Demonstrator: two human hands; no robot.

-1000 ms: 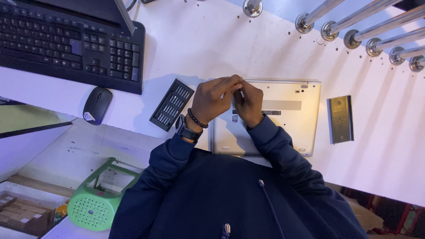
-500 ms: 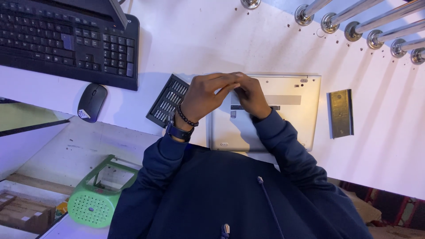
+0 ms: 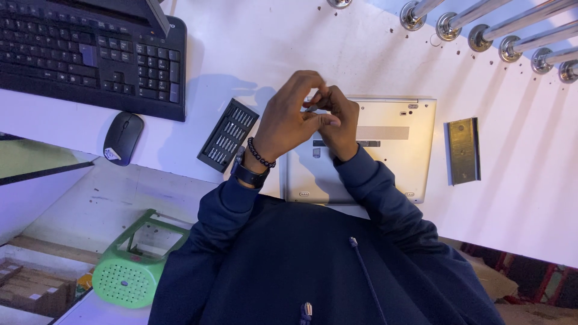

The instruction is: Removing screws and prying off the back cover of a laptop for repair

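Observation:
My left hand (image 3: 288,117), with a bead bracelet and a dark watch at the wrist, is raised over the desk, its fingertips pinched together. My right hand (image 3: 340,123) meets it fingertip to fingertip. Between them they hold a small thin grey tool (image 3: 310,109), mostly hidden by the fingers. Directly below both hands a silver laptop (image 3: 394,156) lies closed with its underside up. A black case of screwdriver bits (image 3: 229,135) lies open on the white desk just left of my left wrist.
A black keyboard (image 3: 90,54) and a black mouse (image 3: 123,138) sit at the left. A flat olive metal plate (image 3: 463,150) lies right of the laptop. Chrome rods (image 3: 481,30) stand along the far right edge. A green plastic stool (image 3: 135,265) is on the floor at the lower left.
Both hands have lifted slightly off the laptop, and the left fingers have opened into a looser pinch around the small tool. The camera view shifted a little.

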